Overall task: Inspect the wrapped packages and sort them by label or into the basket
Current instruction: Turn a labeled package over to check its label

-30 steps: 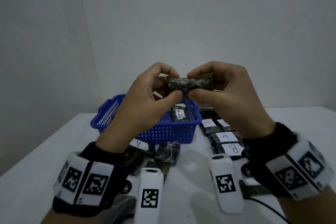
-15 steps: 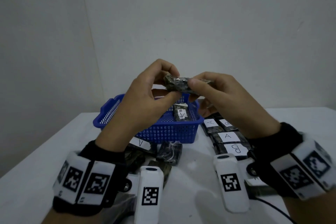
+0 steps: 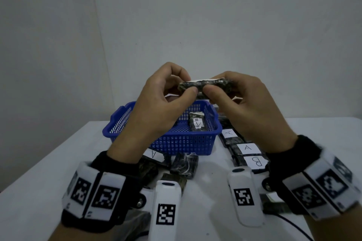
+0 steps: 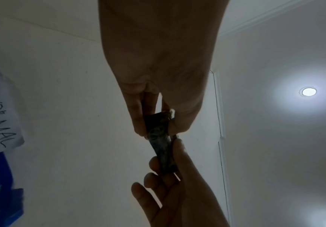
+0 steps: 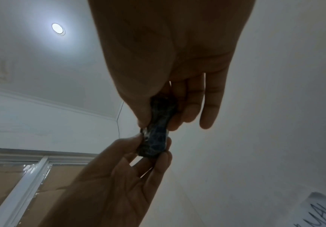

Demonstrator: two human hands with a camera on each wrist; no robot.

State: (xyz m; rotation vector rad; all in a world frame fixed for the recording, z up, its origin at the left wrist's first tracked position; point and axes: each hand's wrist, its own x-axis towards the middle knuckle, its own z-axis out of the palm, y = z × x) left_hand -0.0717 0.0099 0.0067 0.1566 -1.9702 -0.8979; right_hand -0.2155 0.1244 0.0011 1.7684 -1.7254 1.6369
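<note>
A dark, film-wrapped package [image 3: 203,86] is held in the air above the blue basket [image 3: 176,143]. It lies level and edge-on to me, with a white label [image 3: 201,80] showing along its top face. My left hand [image 3: 187,84] pinches its left end between thumb and fingers. My right hand [image 3: 215,84] pinches the right end the same way. The left wrist view shows the package [image 4: 161,138] between both hands, and so does the right wrist view, with the package [image 5: 156,130] seen from below. The letter on the label is hidden.
One wrapped package [image 3: 196,123] lies inside the basket. Right of the basket is a row of packages labelled A [image 3: 247,147] and B [image 3: 256,161]. In front of it lie a package labelled A [image 3: 153,154] and an unlabelled one [image 3: 184,164]. A handwritten paper sign [image 4: 0,113] hangs on the basket.
Both hands have turned the package about its long axis, from its broad dark face towards me to edge-on, bringing the white label up on top. Both hands kept hold.
</note>
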